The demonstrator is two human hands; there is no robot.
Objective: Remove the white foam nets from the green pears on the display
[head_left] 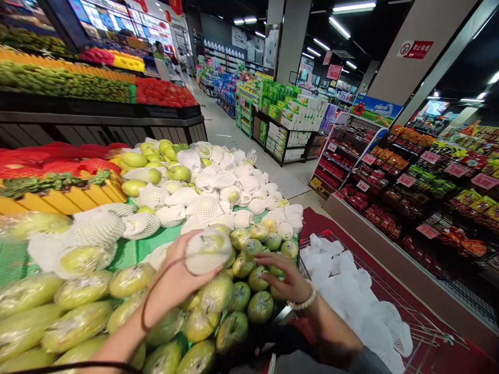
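Observation:
My left hand (177, 275) is wrapped round a pale fruit in a white foam net (207, 251), held above the fruit display. A dark loop hangs on that wrist. To its right, my right hand (286, 278) has its fingers apart over the green fruits (260, 306), with nothing between them; a beaded bracelet is on the wrist. Film-wrapped green fruits (74, 324) fill the lower left. Behind the hands lies a heap of fruits in white foam nets (218, 195), some yellow-green ones bare of netting.
A wire cart (423, 332) filled with white foam nets (346, 291) stands at the right. Yellow slats (70, 200) and red netting (50, 161) lie at the left. Snack shelves (413, 182) line the right side. A person (160, 54) stands far back near the aisle.

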